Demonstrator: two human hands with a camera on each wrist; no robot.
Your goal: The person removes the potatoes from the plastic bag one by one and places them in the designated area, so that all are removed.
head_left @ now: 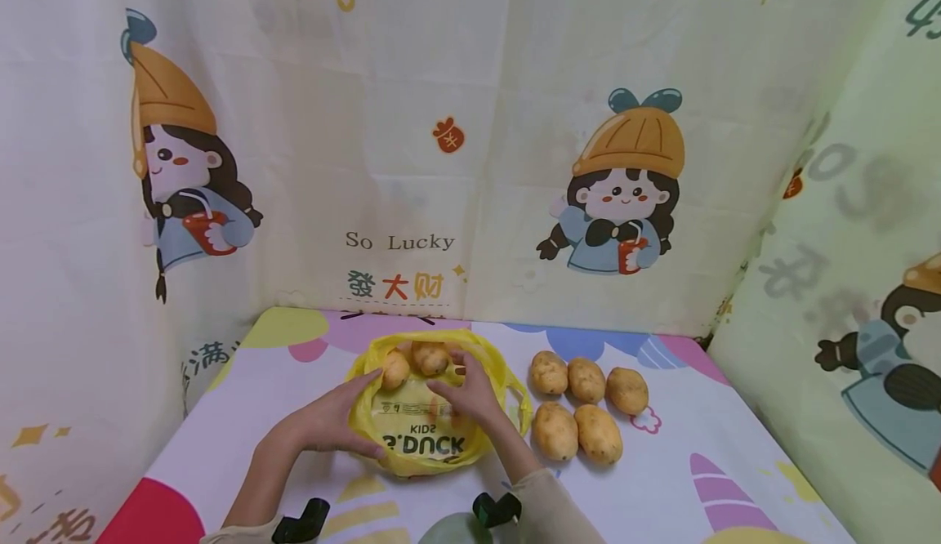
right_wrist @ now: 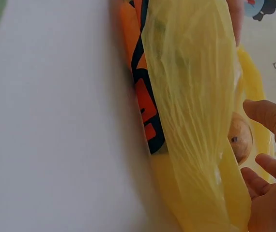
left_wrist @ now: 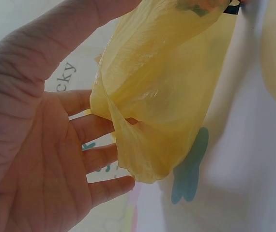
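A yellow plastic bag [head_left: 408, 465] with printed lettering lies on the table, its mouth spread wide. Inside it, towards the back, are two potatoes: one on the left [head_left: 395, 370] and one beside it [head_left: 430, 358]. My left hand [head_left: 323, 419] spans the bag's left rim; in the left wrist view its fingers [left_wrist: 101, 157] stretch straight against the yellow plastic [left_wrist: 157, 87]. Over the bag's right side reaches my right hand [head_left: 476, 390], thumb and fingers spread. The right wrist view shows a potato [right_wrist: 243, 137] close to that hand, with nothing gripped.
Several loose potatoes [head_left: 586, 380] lie in two rows to the right of the bag. A patterned cloth covers the table [head_left: 662, 479]. Printed fabric walls [head_left: 412, 193] stand behind and on both sides.
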